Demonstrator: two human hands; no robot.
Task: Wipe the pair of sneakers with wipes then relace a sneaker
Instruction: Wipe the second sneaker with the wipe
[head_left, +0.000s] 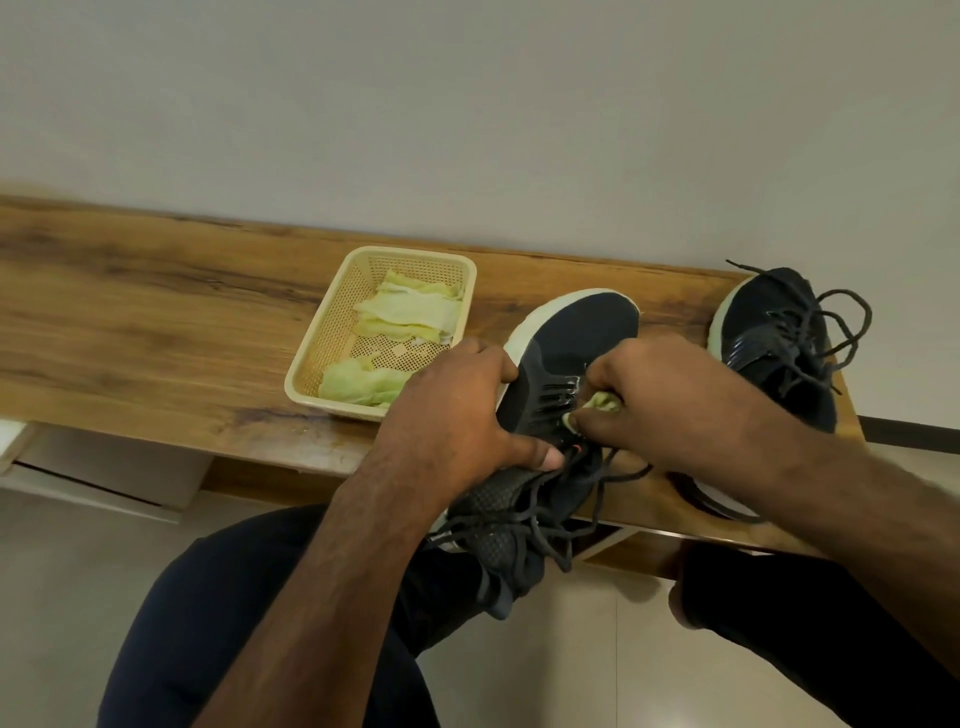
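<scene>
On the wooden bench (156, 312), right of the cream basket (332, 332) of green wipes (410, 312), a dark sneaker (566, 343) is clasped by the left hand (457, 415), a wipe (597, 405) is pinched against it in the right hand (670, 395), and the second sneaker (779, 338) is seen farther right.

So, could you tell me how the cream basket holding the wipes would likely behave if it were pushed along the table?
The basket looks like thin perforated plastic, so probably light and easily slid. Its low, wide shape makes tipping unlikely. The crumpled wipes inside add little weight.
</scene>
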